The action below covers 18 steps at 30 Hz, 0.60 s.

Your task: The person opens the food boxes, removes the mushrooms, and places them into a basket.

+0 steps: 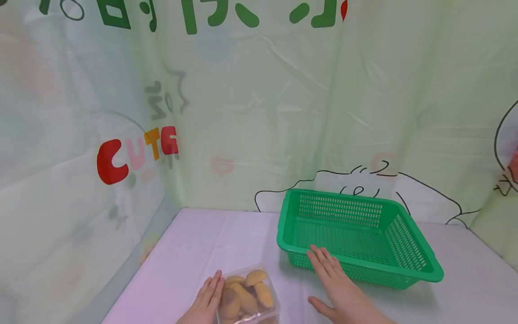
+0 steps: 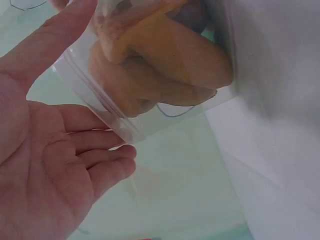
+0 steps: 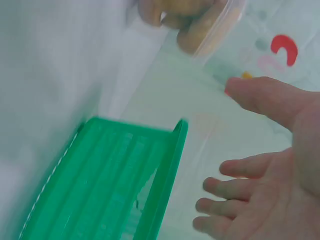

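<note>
A clear plastic box (image 1: 247, 294) of tan-brown mushrooms (image 1: 243, 299) sits at the front of the table. My left hand (image 1: 205, 300) is at the box's left side, its fingers straight and reaching along the wall. Seen from the left wrist, the fingers (image 2: 112, 150) lie right at the box's rim edge, with the thumb on the other side of that corner. To the right of the box, my right hand (image 1: 341, 288) is spread and holds nothing. Its fingertips overlap the front rim of a green basket (image 1: 396, 266) in the head view. The right wrist view shows the palm and extended fingers.
The green perforated basket stands at the back right of the table, near the printed curtain (image 1: 259, 112). A lilac-white cloth (image 1: 202, 243) covers the table. Another curtain wall (image 1: 60, 202) rises along the left side.
</note>
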Available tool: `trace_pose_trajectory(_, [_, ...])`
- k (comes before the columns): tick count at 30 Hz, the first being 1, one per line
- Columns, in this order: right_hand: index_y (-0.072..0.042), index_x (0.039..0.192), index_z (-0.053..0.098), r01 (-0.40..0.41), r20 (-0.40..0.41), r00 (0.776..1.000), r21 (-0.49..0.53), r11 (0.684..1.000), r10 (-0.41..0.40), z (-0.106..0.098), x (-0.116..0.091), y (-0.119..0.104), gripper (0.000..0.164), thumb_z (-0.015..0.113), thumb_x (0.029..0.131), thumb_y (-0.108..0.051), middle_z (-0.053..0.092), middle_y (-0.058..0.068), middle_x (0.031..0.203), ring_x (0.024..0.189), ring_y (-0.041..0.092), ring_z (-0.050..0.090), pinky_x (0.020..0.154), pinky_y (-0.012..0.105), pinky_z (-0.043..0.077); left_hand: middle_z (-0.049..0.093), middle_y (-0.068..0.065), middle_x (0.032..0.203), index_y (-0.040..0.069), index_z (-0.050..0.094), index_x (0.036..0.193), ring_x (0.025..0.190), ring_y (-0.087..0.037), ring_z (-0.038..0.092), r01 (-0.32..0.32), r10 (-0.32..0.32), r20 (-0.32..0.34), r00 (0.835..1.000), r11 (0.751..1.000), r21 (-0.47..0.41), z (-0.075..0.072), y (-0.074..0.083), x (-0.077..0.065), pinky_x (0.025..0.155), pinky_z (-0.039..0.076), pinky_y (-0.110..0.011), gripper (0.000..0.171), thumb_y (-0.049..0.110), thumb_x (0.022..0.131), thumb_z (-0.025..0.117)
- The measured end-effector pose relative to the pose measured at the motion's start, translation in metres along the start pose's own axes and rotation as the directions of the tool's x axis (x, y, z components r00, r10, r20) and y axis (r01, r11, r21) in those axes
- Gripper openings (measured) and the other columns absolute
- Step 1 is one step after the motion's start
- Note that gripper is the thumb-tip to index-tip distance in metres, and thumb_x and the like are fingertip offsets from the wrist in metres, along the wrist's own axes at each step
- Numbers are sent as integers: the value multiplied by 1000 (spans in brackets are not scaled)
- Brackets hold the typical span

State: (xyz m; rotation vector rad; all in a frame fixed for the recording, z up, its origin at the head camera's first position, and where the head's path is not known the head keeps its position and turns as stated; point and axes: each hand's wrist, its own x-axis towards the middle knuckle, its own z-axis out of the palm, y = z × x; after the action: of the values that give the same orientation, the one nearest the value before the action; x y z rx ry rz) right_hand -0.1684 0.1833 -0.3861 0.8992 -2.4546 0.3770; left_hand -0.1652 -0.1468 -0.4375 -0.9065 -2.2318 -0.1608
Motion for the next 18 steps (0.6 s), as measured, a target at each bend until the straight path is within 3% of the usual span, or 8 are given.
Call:
trace_pose_trajectory(2, [2, 142, 27, 69, -33, 997, 47, 996, -68, 3, 7, -7, 80, 67, 85, -36, 20, 13, 150, 137, 9, -3, 106, 18, -2, -10, 0, 153, 10, -11, 147, 134, -7, -12, 3, -3, -1, 1000, 998, -68, 0, 0, 0, 77, 51, -37, 86, 67, 88, 17])
trace_pose_trajectory(4, [3, 141, 29, 143, -59, 989, 95, 985, -137, 7, 15, -14, 72, 60, 90, -37, 23, 14, 149, 138, 15, 8, 107, 19, 2, -6, 1, 154, 11, -5, 148, 134, -5, -12, -2, 0, -11, 1000, 990, -140, -1, 0, 0, 77, 51, -38, 84, 66, 89, 19])
trace_pose_trajectory(5, [4, 141, 30, 182, -69, 982, 115, 977, -175, 9, 18, -18, 70, 58, 91, -37, 26, 16, 147, 137, 19, 14, 108, 20, 4, -4, 0, 154, 9, -2, 149, 134, -5, -11, -21, 18, -16, 1000, 982, -187, -1, -1, 1, 85, 48, -38, 82, 64, 90, 18])
trace_pose_trajectory(8, [4, 137, 38, 280, -63, 960, 133, 951, -274, 17, 28, -30, 63, 62, 89, -31, 35, 17, 142, 129, 29, 33, 108, 25, 17, 0, -3, 154, 6, 4, 149, 136, -9, -7, -108, 98, -47, 994, 953, -284, 1, -3, 4, 104, 28, -29, 76, 58, 94, 16])
trace_pose_trajectory(11, [0, 133, 45, 327, 30, 941, 161, 931, -336, 26, 34, -42, 57, 61, 89, -32, 42, 16, 138, 124, 31, 41, 101, 35, 34, 2, -8, 154, 0, 7, 147, 138, -16, -2, -204, 186, -88, 979, 930, -306, 6, -4, 7, 108, 6, -18, 71, 51, 98, 13])
trace_pose_trajectory(15, [0, 133, 46, 383, 136, 909, 103, 918, -394, 40, 38, -57, 57, 45, 95, -42, 46, 17, 135, 123, 30, 42, 91, 44, 44, 7, -11, 153, -3, 11, 146, 139, -17, 2, -230, 203, -123, 972, 930, -285, 8, -3, 7, 108, 7, -19, 69, 48, 99, 17])
trace_pose_trajectory(18, [1, 138, 39, 447, 95, 893, -76, 891, -439, 53, 41, -67, 63, 36, 97, -46, 49, 19, 131, 117, 31, 49, 86, 40, 48, 9, -12, 153, -4, 13, 145, 139, -17, 3, -221, 191, -132, 973, 937, -271, 8, -1, 5, 108, 7, -20, 69, 47, 99, 20])
